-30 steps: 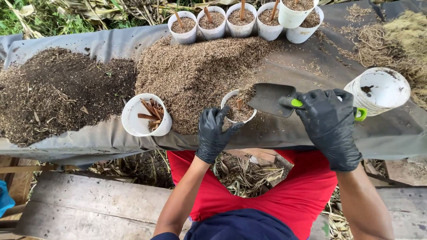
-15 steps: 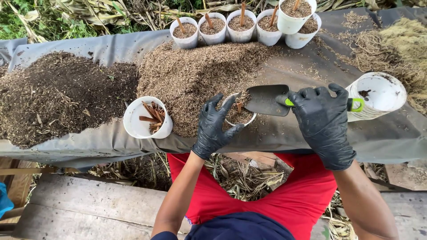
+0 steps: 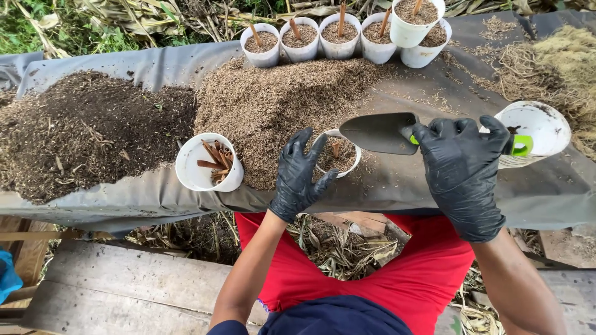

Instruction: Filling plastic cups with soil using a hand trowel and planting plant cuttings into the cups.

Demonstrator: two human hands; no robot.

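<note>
1. Dark, crumbly soil (image 3: 93, 136) lies heaped at the left end of the desk (image 3: 385, 186), which is draped in a grey sheet.
2. Just right of that heap stands a white cup (image 3: 197, 170) holding short brown sticks (image 3: 216, 162); it sits near the front edge of the desk.
3. Behind and to the right of that cup spreads a lighter brown mound of husk-like chaff (image 3: 279, 105), touching the dark soil along its left side.
4. The left hand (image 3: 299, 177), in a black glove, has its fingers spread and curved round the near left side of a small white pot (image 3: 347, 162); whether it presses the pot or only rests against it I cannot tell. The pot stands at the front foot of the chaff mound, filled with brown mix, with a short stick upright in it.
5. Along the far edge of the desk stands a row of filled white pots (image 3: 338, 37), each with a stick upright in it.
6. A dark metal trowel (image 3: 379, 132) hangs level just above and to the right of the small pot, its blade pointing left.
7. The right hand (image 3: 462, 167), also black-gloved, is closed round the trowel's green handle (image 3: 521, 146).
8. Behind that hand sits a white bucket (image 3: 537, 127), smeared with soil inside.
9. Dry straw-coloured roots (image 3: 559, 68) are piled at the far right.
</note>
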